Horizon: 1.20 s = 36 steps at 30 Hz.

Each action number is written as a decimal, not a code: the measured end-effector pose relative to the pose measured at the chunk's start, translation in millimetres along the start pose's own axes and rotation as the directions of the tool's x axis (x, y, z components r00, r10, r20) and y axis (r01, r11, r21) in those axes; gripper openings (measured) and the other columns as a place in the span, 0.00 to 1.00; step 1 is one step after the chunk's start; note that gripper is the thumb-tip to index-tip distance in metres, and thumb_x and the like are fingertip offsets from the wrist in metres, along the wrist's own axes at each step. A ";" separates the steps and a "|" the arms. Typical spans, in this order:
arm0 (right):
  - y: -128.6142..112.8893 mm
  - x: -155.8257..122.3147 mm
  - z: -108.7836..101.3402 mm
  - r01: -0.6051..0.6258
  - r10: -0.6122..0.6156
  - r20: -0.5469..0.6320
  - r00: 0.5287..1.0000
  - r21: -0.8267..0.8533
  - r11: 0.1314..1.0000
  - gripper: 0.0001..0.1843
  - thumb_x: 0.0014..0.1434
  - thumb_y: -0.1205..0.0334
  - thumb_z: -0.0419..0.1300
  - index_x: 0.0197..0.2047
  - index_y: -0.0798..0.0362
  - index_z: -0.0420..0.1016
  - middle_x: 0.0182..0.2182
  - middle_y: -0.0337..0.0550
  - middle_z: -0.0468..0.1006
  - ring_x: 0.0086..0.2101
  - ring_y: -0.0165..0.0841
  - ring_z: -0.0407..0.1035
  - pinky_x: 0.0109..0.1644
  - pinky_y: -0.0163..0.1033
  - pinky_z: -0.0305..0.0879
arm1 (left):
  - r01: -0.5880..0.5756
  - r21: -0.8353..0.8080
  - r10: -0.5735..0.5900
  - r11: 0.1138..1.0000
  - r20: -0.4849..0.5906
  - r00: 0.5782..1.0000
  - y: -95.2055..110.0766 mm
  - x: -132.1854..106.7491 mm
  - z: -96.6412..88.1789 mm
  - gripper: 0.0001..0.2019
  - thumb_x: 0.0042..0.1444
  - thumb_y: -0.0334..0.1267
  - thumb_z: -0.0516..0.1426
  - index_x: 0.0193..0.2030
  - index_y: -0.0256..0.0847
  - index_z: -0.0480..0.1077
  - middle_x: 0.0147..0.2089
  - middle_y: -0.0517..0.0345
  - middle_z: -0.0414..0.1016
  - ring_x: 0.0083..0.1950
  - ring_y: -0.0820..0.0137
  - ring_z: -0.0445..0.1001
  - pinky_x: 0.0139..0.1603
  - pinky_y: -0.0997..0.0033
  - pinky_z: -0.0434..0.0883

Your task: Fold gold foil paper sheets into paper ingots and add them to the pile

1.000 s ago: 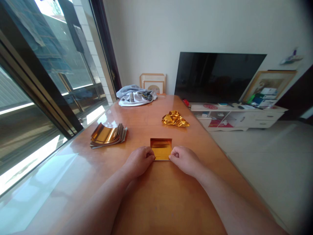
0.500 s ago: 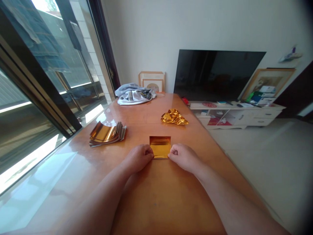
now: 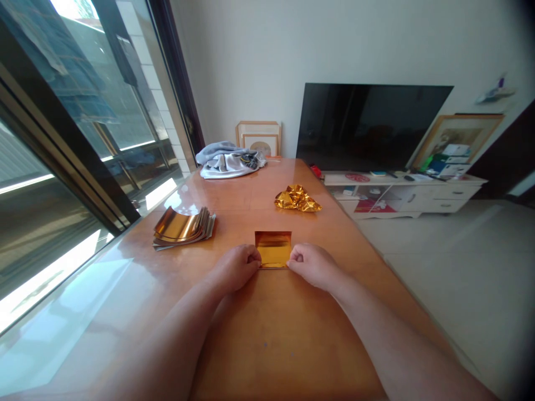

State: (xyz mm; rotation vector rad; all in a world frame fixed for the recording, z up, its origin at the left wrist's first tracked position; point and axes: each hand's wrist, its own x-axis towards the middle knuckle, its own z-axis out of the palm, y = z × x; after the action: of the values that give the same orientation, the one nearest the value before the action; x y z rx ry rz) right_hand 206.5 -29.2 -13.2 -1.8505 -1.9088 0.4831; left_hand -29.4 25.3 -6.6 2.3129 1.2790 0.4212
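A small sheet of shiny gold foil paper lies on the wooden table in front of me. My left hand pinches its near left corner, fingers curled. At the near right corner my right hand pinches it the same way. The near edge of the sheet, between the two hands, looks slightly raised or folded. To the left sits a curved stack of gold foil sheets, apart from my hands. Beyond the held sheet, a crumpled piece of gold foil rests on the table.
The glossy wooden table runs away from me; its right edge drops to a tiled floor. A bundle of grey cloth lies at the far end. Sliding glass doors stand on the left, and a television above a white cabinet stands beyond.
Both hands keep their pinch on the gold foil paper. Its near edge looks a little more turned up than before; otherwise only a slight shift of the view shows.
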 end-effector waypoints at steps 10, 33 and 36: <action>-2.2 -1.2 -1.9 -0.005 0.005 0.021 1.000 0.002 1.000 0.06 0.55 0.60 0.61 0.28 0.51 0.72 0.29 0.37 0.77 0.29 0.28 0.65 0.29 0.33 0.47 | -0.228 0.348 0.257 0.909 -0.039 0.966 23.6 -11.0 -3.4 0.13 0.61 0.31 0.53 0.47 0.51 0.75 0.45 0.54 0.72 0.49 0.61 0.69 0.49 0.61 0.62; -4.4 -16.0 -15.3 0.038 -0.052 -0.076 0.996 -0.168 0.985 0.08 0.62 0.62 0.57 0.38 0.51 0.78 0.37 0.42 0.79 0.40 0.34 0.70 0.42 0.35 0.61 | -0.352 0.421 0.321 0.836 0.147 0.936 39.0 -8.3 3.1 0.17 0.69 0.45 0.48 0.45 0.45 0.78 0.39 0.53 0.69 0.42 0.64 0.67 0.44 0.66 0.63; -22.7 -28.7 -17.0 0.190 -0.207 -0.039 0.977 -0.265 0.945 0.16 0.65 0.64 0.52 0.51 0.50 0.78 0.46 0.47 0.79 0.49 0.37 0.69 0.54 0.39 0.61 | -0.373 0.441 0.344 0.816 0.148 0.927 38.2 -9.6 2.0 0.15 0.69 0.44 0.50 0.46 0.46 0.78 0.39 0.53 0.69 0.43 0.64 0.67 0.43 0.66 0.63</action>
State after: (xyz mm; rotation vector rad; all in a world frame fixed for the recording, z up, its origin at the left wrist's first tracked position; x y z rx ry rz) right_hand 196.7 -59.7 11.2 -1.7741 -2.1694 0.1068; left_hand -6.2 -1.0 11.5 2.9685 0.9833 0.1659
